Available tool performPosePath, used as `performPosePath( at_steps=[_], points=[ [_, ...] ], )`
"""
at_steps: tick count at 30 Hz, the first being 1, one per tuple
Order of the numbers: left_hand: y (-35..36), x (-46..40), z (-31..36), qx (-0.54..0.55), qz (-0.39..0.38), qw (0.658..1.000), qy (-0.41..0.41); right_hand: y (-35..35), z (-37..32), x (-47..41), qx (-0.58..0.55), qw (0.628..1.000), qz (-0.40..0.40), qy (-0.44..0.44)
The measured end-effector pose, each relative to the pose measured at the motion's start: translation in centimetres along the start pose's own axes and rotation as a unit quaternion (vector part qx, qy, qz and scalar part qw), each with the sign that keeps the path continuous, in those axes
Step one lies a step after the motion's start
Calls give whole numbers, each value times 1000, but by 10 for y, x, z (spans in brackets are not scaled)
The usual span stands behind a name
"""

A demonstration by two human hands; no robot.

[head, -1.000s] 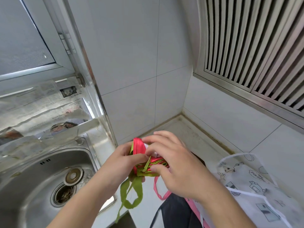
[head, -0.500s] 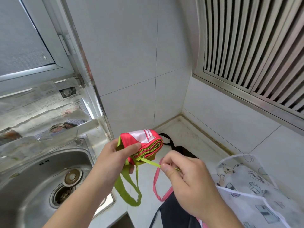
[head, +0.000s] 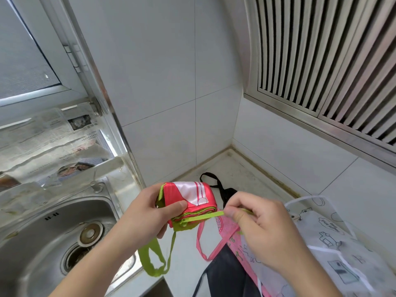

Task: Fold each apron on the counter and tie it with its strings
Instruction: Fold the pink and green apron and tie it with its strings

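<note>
My left hand (head: 145, 215) grips a folded red and white apron (head: 190, 196) with green edging, held above the counter. My right hand (head: 263, 228) pinches its green string (head: 205, 216), which runs taut from the bundle's lower edge. A green loop (head: 154, 260) of the same string hangs below the bundle. On the counter lie a white printed apron (head: 334, 239), a pink apron (head: 227, 230) with a pink string, and a dark apron (head: 227, 275) with black straps.
A steel sink (head: 42, 239) with a drain fills the lower left. Newspaper (head: 49, 144) lines the sill behind it. Tiled walls meet in the corner ahead, and a slatted vent (head: 321, 61) hangs at the upper right. The white counter (head: 233, 170) runs toward the corner.
My right hand came off the bundle and drew the green string out to the right. The bundle turned so its red and white face shows on top.
</note>
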State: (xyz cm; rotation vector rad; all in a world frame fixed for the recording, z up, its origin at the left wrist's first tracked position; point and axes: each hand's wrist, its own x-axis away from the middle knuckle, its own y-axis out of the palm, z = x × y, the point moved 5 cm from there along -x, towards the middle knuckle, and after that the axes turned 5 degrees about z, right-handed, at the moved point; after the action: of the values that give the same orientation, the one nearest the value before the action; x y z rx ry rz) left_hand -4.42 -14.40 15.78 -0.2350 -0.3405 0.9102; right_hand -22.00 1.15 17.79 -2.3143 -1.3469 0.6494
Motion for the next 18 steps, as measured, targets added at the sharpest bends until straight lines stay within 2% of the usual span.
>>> performPosePath(
  at_steps=[2,4,8,11,15,17,18],
  points=[
    [3,3,2,7,-18,1000,-3,-8,-7,-7,12,1000,20,-18],
    [3,3,4,27,3,1000,-1,-13,-8,-11,-8,1000,20,-4],
    [-10,-6,-2,185,94,978,-38,2,-3,-4,-33,993,-97,51],
    [-15,-8,2,228,83,969,-39,21,9,2,-4,987,-132,93],
    [-11,-2,9,230,56,971,-40,37,18,0,47,982,-123,133],
    [-3,2,12,232,43,971,-40,46,10,-1,-24,982,-119,147],
    [1,4,13,231,37,971,-37,53,5,-1,-103,973,-127,160]
  ],
)
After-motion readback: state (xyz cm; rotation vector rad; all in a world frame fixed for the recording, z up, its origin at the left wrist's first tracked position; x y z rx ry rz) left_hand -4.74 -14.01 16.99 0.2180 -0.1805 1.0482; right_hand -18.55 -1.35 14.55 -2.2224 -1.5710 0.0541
